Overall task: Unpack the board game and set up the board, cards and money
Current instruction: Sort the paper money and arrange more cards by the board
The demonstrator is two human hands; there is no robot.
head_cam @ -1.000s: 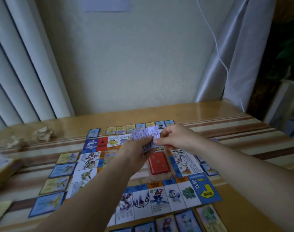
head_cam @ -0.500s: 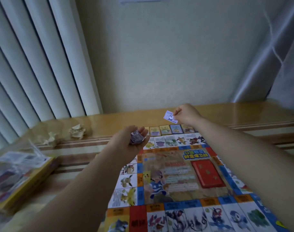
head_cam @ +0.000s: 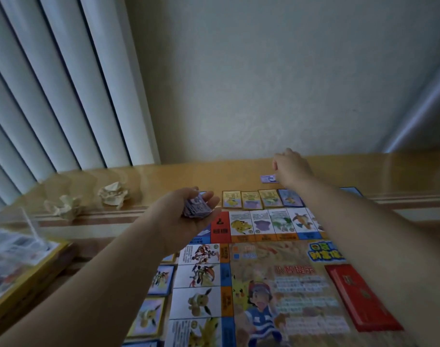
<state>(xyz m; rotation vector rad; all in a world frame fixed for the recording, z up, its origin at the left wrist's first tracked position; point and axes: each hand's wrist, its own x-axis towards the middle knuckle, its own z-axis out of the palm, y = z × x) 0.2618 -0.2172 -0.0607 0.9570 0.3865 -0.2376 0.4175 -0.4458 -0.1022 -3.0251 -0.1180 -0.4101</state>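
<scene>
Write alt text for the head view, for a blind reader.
A person's right hand touches a purple note on the table beyond the game board, while the left hand holds a stack of purple notes above the board's far corner. Cards line the board's edges; a red deck lies on it.

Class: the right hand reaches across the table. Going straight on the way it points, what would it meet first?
Probably the wall. The right hand points away, past the table's far edge; the purple note lies left of it, not ahead. Depth is unclear.
</scene>
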